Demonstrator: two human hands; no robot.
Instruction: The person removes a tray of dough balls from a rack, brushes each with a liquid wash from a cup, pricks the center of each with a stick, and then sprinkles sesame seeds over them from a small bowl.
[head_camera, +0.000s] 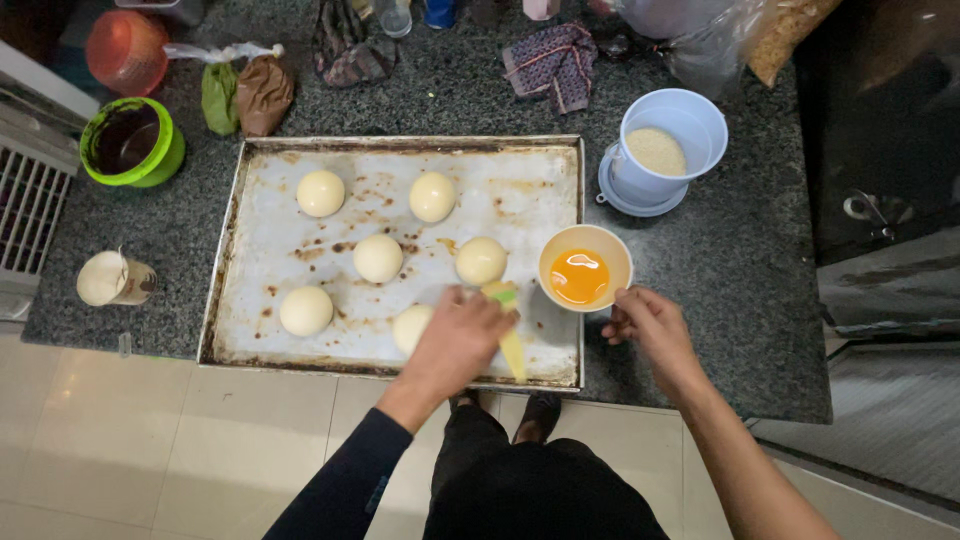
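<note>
A worn metal baking tray (260, 250) lies on the dark granite counter and carries several pale round dough balls (378, 258). My left hand (458, 340) is over the tray's near right part, shut on a brush with a yellow handle (513, 352). It partly covers the nearest dough ball (410, 326). The brush's green head (506, 294) sits close to another ball (481, 260). My right hand (645, 320) touches the near rim of a small cream bowl (560, 248) that holds orange beaten egg (580, 276), right beside the tray's right edge.
A light blue tub of pale grains (660, 150) stands on its lid behind the bowl. A green pot (133, 142), an orange container (125, 50), a cup (112, 278), small bags (245, 95) and cloths (553, 60) line the counter's left and back. The counter edge runs just below the tray.
</note>
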